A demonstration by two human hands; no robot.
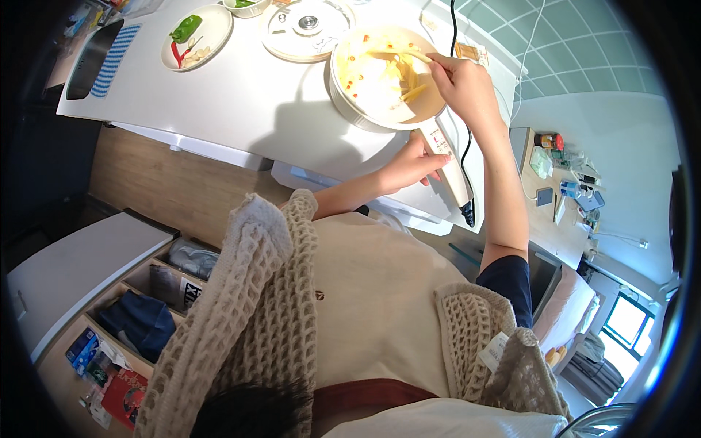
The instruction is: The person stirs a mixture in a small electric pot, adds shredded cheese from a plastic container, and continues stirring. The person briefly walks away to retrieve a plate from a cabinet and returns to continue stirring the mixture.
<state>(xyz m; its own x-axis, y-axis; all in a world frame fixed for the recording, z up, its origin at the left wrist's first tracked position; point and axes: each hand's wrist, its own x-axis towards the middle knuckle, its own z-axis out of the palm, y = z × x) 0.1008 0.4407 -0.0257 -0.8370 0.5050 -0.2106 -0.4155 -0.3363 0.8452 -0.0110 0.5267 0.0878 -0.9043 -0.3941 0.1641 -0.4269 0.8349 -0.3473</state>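
On the white countertop stands a cream electric frying pan (361, 117) with a long handle. Pale yellow sliced food (402, 76) with small red chili bits lies in it, partly washed out by glare. My right hand (465, 87) grips a light-coloured spatula or spoon (402, 53) that reaches over the pan; its tip is lost in the bright food. My left hand (411, 164) is closed around the pan's handle (446, 164), thumb on top near the printed control panel. A black power cord (466, 211) plugs into the handle's end.
Beyond the pan's left side rests a round lid (309, 27). A plate (219, 27) carries a green pepper, red chili and garlic cloves, near a small bowl (246, 8) of greens. A blue-striped cloth (115, 60) lies by the sink (90, 65). The cord passes close to my right hand.
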